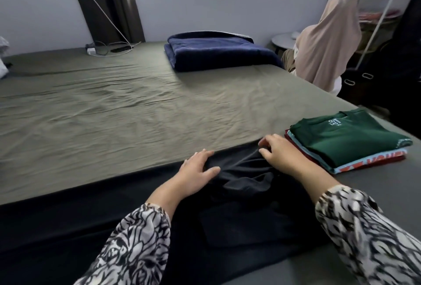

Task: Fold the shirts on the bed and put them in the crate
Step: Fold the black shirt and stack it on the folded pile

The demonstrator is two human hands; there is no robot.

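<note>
A black, smooth-knit shirt [239,205] lies spread along the near edge of the bed's wrinkled olive-green sheet [114,107]. The left hand [198,170] rests on its bunched collar area, fingers spread, thumb pressing the cloth. The right hand [276,151] pinches a fold there with curled fingers. Just right of the black shirt sits a stack of folded shirts [348,141], dark green on top. Far beyond it lies a folded navy plush blanket [218,51].
</note>
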